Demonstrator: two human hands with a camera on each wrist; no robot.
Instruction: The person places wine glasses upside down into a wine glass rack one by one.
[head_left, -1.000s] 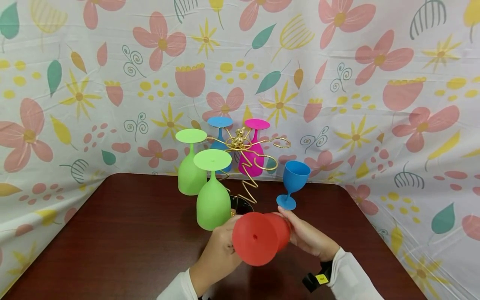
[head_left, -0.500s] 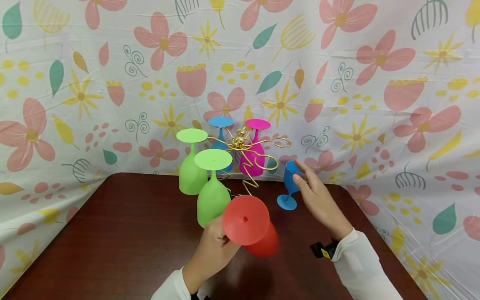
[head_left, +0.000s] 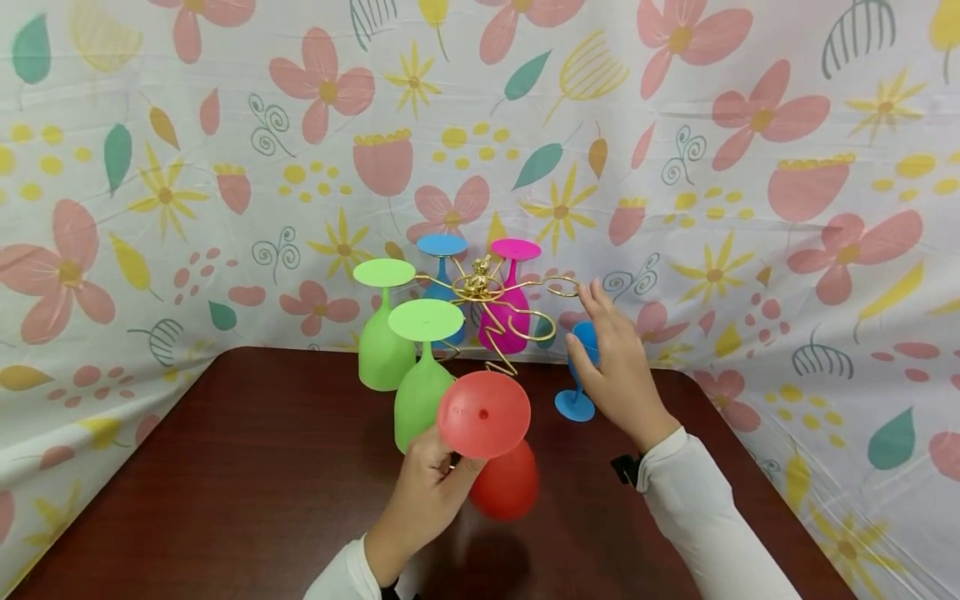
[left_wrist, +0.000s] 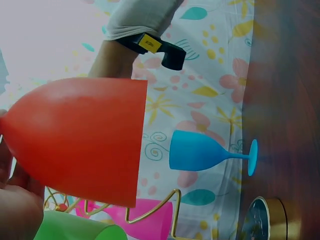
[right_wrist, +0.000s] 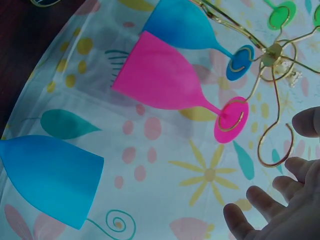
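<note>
My left hand [head_left: 438, 457] grips the stem of a red goblet [head_left: 486, 417], turned base up, with its bowl [left_wrist: 80, 140] hanging below beside the near green goblet [head_left: 423, 387]. My right hand [head_left: 606, 346] is open with fingers spread. It hovers in front of the upright blue goblet [head_left: 576, 405], just below an empty arm of the gold wire rack [head_left: 482, 287]. In the right wrist view the fingertips [right_wrist: 236, 216] sit close to the empty gold hook [right_wrist: 274, 146] without touching it. The left wrist view shows the blue goblet [left_wrist: 200, 150] standing alone on the table.
The rack holds two green goblets [head_left: 382, 333], a blue one [head_left: 442, 247] and a pink one [head_left: 508, 321], all hanging upside down. Its round base [left_wrist: 265, 220] stands on the dark wood table [head_left: 225, 467]. A floral cloth [head_left: 750, 167] drapes behind and around the table.
My right hand has let go of the red goblet and risen to the rack's right arm. My left hand has turned the red goblet base up and lifted it slightly.
</note>
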